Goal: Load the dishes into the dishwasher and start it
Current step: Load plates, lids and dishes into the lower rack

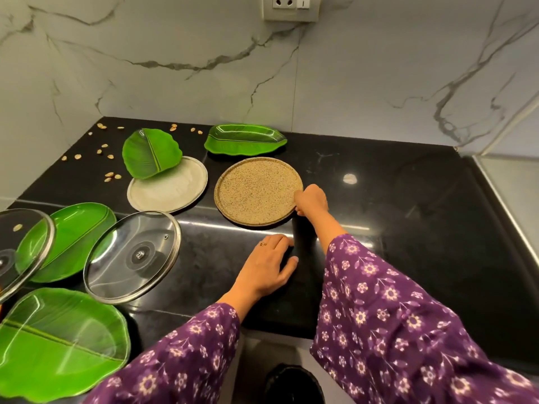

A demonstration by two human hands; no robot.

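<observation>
A speckled tan round plate (pixel 256 192) lies flat on the black counter (pixel 408 217). My right hand (pixel 312 199) is closed on its right rim. Just in front of the plate is a flat black matte piece (pixel 303 237), hard to make out against the counter. My left hand (pixel 269 262) holds its left edge, thumb on top and fingertips hidden behind it. Other dishes lie to the left: a grey round plate (pixel 172 191) with a green leaf plate (pixel 148 153) resting on it, and a green leaf tray (pixel 245 139) at the back. The dishwasher is out of view.
At the left edge are two glass lids (pixel 132 256) (pixel 20 246), a green oval plate (pixel 75 237) and a large green leaf plate (pixel 58 339). Nut shells (pixel 108 154) are scattered at the back left. A marble wall stands behind. A dark round object (pixel 294 383) sits below the counter edge.
</observation>
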